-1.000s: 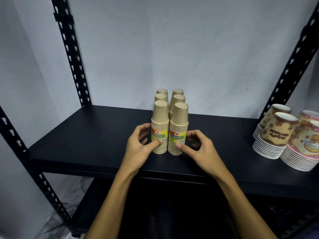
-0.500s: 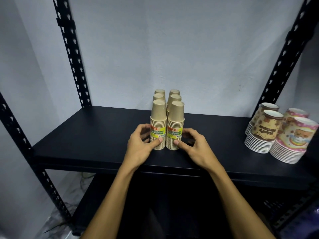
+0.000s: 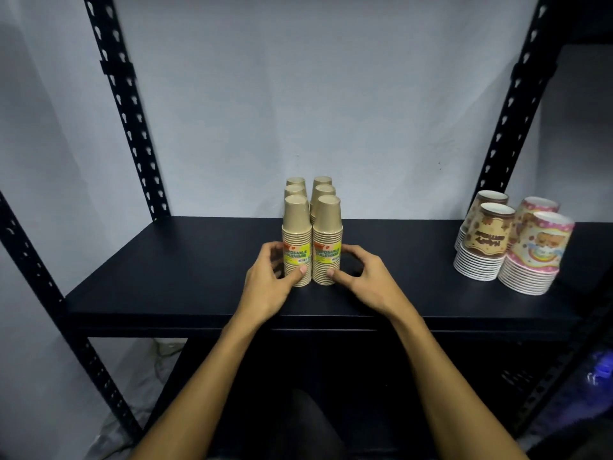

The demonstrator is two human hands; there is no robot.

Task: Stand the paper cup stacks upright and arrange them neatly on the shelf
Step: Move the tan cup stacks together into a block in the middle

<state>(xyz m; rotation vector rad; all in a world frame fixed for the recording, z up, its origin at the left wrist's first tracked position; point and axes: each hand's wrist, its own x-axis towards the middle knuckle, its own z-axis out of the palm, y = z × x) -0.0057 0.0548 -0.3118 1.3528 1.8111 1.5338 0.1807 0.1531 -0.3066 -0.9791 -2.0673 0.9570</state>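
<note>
- While I hold both arms forward over the front edge, my left hand curls round the foot of the front-left stack of brown paper cups, thumb pressed on its lower rims; my right hand does the same to the front-right brown paper cup stack.
- Since a second ago the hands have barely shifted; the two front stacks now stand touching, square to each other, yellow labels facing me. I judge this a last squeeze to true them up.
- Both stacks stand upright, mouths down, on the black metal shelf, near its middle and a little back from the front lip.
- Behind them four more brown cup stacks line up in two files, so the block reads two wide and three deep. To my eye the brown cups are nearly finished.
- Off to the right, well apart, printed cartoon paper cup stacks lean slightly and sit in a loose cluster; they probably want tidying next.
- Nothing lies between the two groups; the black perforated upright at the rear right stands close behind the printed ones.
</note>
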